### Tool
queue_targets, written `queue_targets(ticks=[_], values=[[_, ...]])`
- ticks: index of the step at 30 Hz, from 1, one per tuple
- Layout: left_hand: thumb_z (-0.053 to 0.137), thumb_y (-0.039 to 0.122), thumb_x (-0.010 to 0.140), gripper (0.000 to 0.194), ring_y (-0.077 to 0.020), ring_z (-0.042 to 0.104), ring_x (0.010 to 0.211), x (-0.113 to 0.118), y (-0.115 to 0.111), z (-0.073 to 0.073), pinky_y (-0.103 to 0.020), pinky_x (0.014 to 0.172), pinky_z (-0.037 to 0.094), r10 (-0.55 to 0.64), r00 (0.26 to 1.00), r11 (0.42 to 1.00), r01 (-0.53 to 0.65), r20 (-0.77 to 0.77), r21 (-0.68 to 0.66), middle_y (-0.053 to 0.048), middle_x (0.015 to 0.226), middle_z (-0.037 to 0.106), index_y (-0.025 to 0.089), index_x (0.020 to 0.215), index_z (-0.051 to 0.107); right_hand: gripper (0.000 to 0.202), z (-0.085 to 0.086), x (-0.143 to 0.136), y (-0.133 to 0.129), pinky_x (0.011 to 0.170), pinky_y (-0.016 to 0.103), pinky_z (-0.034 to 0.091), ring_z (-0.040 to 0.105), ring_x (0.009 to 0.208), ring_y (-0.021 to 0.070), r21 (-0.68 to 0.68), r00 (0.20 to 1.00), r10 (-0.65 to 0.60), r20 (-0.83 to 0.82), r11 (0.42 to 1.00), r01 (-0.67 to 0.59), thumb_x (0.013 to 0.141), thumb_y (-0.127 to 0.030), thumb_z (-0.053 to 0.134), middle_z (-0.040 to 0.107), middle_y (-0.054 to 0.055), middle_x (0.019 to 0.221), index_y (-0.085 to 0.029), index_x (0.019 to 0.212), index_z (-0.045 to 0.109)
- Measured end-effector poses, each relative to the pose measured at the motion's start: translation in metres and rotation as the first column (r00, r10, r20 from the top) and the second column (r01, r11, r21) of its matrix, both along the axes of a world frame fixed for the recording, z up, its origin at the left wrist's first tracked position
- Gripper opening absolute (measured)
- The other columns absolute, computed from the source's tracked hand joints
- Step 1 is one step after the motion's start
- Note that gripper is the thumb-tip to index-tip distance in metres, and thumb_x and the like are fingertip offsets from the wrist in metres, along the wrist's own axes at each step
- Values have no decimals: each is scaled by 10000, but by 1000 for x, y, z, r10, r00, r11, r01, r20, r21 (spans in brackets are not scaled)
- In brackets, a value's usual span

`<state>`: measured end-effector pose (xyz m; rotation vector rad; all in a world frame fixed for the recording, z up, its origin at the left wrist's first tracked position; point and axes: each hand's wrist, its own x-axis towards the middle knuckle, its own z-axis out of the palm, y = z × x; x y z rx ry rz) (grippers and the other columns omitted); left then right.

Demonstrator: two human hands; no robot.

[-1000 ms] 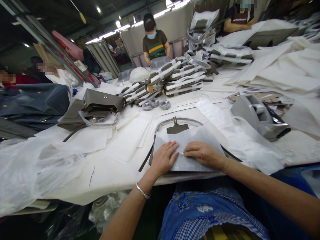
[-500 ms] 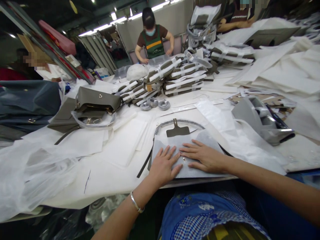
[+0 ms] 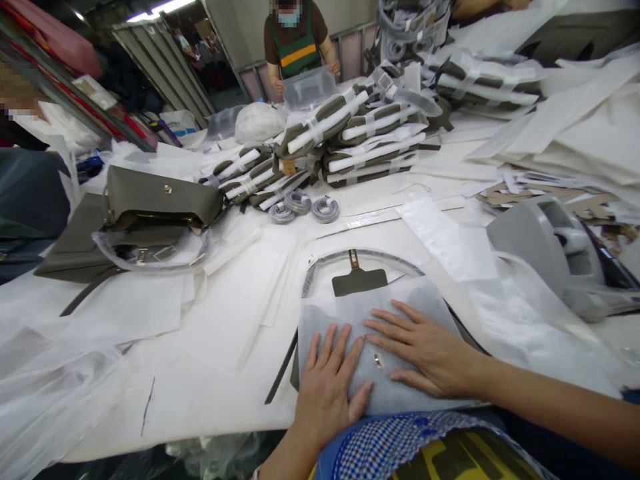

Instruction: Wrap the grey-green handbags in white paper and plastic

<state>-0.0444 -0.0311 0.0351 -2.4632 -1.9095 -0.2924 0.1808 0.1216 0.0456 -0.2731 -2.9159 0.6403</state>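
A dark olive handbag lies flat in front of me, mostly covered by a thin white tissue sheet (image 3: 345, 310). Its tab (image 3: 359, 283) with a gold clasp and its plastic-wrapped handle (image 3: 345, 255) stick out beyond the sheet's far edge. A small gold fitting (image 3: 377, 361) pokes through the sheet between my hands. My left hand (image 3: 333, 373) rests flat on the sheet's left half, fingers spread. On the right half lies my right hand (image 3: 425, 350), also flat with fingers apart. The bag's body is hidden underneath, apart from dark edges at the sides.
An open olive handbag (image 3: 165, 193) stands at the left. Stacked wrapped bag parts (image 3: 325, 140) and rolled clear strips (image 3: 325, 209) lie behind. A grey tape dispenser (image 3: 543, 247) is at the right, near paper sheets (image 3: 585, 127). A co-worker (image 3: 297, 40) stands across the table.
The view has tilted down and moved closer, so the bag and table appear lower and larger. Both hands stay flat on the tissue sheet. The co-worker across the table now lifts a clear plastic piece.
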Motion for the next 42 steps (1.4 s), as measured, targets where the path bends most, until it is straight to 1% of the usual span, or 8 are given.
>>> queue_targets(ticks=[5, 10, 14, 18, 23, 30, 34, 42], values=[[425, 363, 994, 478, -203, 431, 1397, -11, 14, -3, -359, 1200, 247, 2, 999, 995, -5, 37, 99, -20, 1474, 523, 187, 1434, 490, 711, -17, 2, 1, 1196, 555, 283, 334, 1454, 305, 42, 991, -121, -49, 991, 123, 941, -418, 557, 414, 93, 1545, -226, 1565, 275], [450, 351, 996, 428, -173, 593, 1219, -19, 37, 8, -293, 1037, 414, 24, 999, 996, -28, 46, 82, -17, 1373, 623, 183, 1377, 549, 642, -28, 1, 7, 1138, 502, 406, 416, 1409, 277, 104, 970, -190, -149, 973, 206, 937, -298, 572, 530, 122, 1460, -178, 1528, 352], [472, 349, 1002, 397, -203, 626, 1152, -22, 62, 21, -366, 1041, 408, 65, 996, 998, -66, 58, 6, -19, 1324, 660, 183, 1352, 562, 475, -21, 0, 17, 1123, 463, 421, 480, 1349, 265, 171, 956, -269, -119, 942, 287, 955, -246, 552, 574, 131, 1412, -117, 1409, 500], [482, 390, 996, 400, -254, 590, 1199, -25, 81, 22, -501, 1149, 313, 69, 993, 993, -59, 97, -106, -51, 1288, 673, 167, 1316, 570, 505, -13, -1, 28, 1083, 491, 430, 540, 1248, 308, 232, 930, -366, -36, 902, 364, 968, -378, 535, 611, 163, 1346, -70, 1368, 529], [559, 430, 947, 413, -269, 610, 1078, -29, 88, 24, -507, 1080, 408, 51, 993, 981, -30, 109, -191, -103, 1167, 678, 137, 1237, 586, 431, 0, -6, 37, 883, 471, 506, 616, 988, 296, 176, 918, -387, 84, 913, 368, 963, -466, 509, 681, 138, 1112, -133, 1209, 631], [542, 461, 932, 281, -276, 561, 857, -33, 93, 48, -478, 776, 504, 59, 977, 952, 7, 207, -307, -72, 879, 607, 186, 959, 596, 315, 22, -7, 45, 773, 397, 453, 585, 831, 244, 21, 932, -346, 108, 938, 346, 967, -486, 494, 641, 72, 878, -212, 963, 649], [483, 443, 967, 280, -277, 561, 870, -33, 95, 43, -480, 816, 491, 61, 984, 947, -4, 168, -322, -76, 872, 602, 182, 932, 579, 363, 14, -8, 49, 773, 400, 435, 588, 806, 246, 32, 944, -306, 122, 952, 304, 991, -500, 433, 641, 69, 865, -196, 953, 626], [374, 531, 990, 396, -263, 592, 685, -32, 101, 32, -402, 612, 472, 15, 998, 961, 2, 61, -277, -40, 717, 612, 209, 865, 567, 319, 9, -15, 52, 580, 343, 346, 603, 609, 236, 130, 936, -302, 182, 951, 281, 1014, -439, 388, 624, 24, 672, -232, 841, 559]])
